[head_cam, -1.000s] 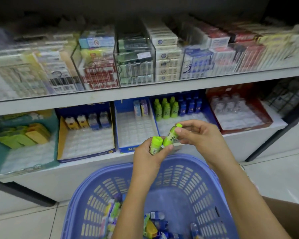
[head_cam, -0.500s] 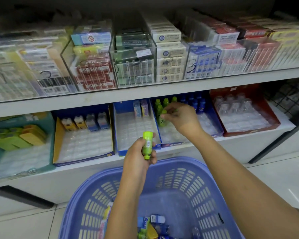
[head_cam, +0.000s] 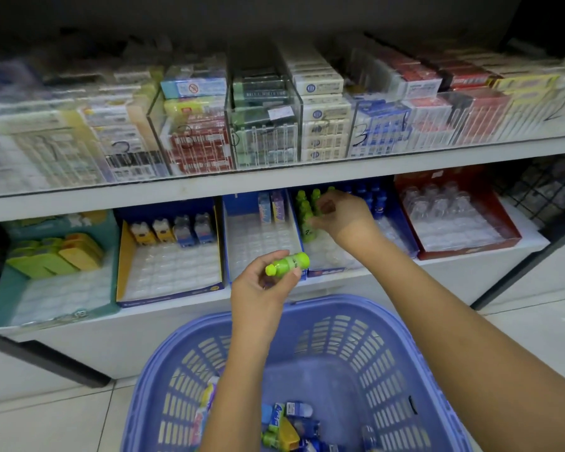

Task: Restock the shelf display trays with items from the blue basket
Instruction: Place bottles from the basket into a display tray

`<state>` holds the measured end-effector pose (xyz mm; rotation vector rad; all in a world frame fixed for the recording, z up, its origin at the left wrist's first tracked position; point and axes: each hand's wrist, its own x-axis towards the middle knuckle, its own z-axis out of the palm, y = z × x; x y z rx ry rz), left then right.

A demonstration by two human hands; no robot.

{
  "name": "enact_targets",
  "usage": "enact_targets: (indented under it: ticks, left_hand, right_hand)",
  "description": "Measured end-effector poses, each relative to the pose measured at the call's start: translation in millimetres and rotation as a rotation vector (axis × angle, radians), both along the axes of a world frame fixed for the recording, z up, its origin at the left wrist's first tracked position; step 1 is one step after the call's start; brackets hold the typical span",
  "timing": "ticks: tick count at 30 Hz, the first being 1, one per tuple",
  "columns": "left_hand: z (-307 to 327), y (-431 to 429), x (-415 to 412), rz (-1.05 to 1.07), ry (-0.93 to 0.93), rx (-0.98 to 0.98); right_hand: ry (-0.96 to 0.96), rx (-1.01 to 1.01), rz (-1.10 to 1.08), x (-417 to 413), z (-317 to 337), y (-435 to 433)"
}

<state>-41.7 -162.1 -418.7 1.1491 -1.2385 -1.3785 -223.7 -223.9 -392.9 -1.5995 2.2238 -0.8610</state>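
Note:
The blue basket (head_cam: 415,363) sits low in front of me, with several small packets and bottles (head_cam: 291,422) in its bottom. My left hand (head_cam: 261,288) is above the basket's far rim and is closed on a small green bottle (head_cam: 287,262) lying sideways. My right hand (head_cam: 343,216) reaches into a blue display tray (head_cam: 327,272) on the lower shelf. Its fingertips pinch the top of a second green bottle (head_cam: 307,232), which stands upright in the tray's left column. Behind it stand more green bottles (head_cam: 305,202) and blue bottles (head_cam: 371,195).
On the lower shelf, from left, stand a teal tray (head_cam: 0,288), a blue-and-yellow tray (head_cam: 170,293), a blue tray with two packets (head_cam: 271,208) and a red tray (head_cam: 470,247). Stacked boxes behind clear dividers (head_cam: 265,132) fill the upper shelf. A black wire rack (head_cam: 542,187) is at the right.
My right hand carried one green bottle from above the basket into the blue tray and set it upright. My left hand moved slightly forward and tipped its bottle sideways.

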Motion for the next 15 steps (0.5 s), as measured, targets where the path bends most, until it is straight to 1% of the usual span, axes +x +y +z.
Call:
enact_targets:
  ticks: [1, 2, 3, 5, 6, 7, 9, 10, 12, 14, 15]
  left_hand:
    - [0, 1, 1, 0.009, -0.027, -0.044]
    - [-1, 1, 1, 0.018, -0.058, -0.080]
    - [-1, 2, 1, 0.027, -0.091, -0.109]
    - [-1, 3, -1, 0.044, -0.152, -0.162]
    - [-1, 3, -2, 0.052, -0.186, -0.199]
    - [0, 3, -2, 0.057, -0.233, -0.248]
    - [2, 4, -5, 0.058, -0.326, -0.375]
    - [3, 4, -7, 0.057, -0.349, -0.427]
    - [5, 6, -10, 0.026, -0.333, -0.457]
    - [5, 5, -12, -0.081, -0.289, -0.397]
    - [5, 4, -12, -0.156, -0.263, -0.354]
  right_hand:
    - [-0.061, -0.079, -0.003, 3, 5, 11]
    - [-0.152, -0.146, 0.038, 7, 10, 24]
    - [-0.244, -0.172, 0.127, 13, 15, 38]
    - [-0.375, -0.120, 0.351, 28, 22, 65]
    - [-0.396, -0.089, 0.418, 35, 24, 77]
    - [-0.383, -0.076, 0.439, 40, 25, 85]
    - [-0.344, -0.100, 0.390, 43, 24, 91]
    - [-0.362, -0.112, 0.361, 43, 24, 92]
    - [-0.515, -0.109, 0.332, 38, 26, 91]
    - [-0.716, -0.106, 0.308, 31, 28, 90]
    - [-0.768, -0.112, 0.294, 27, 29, 90]
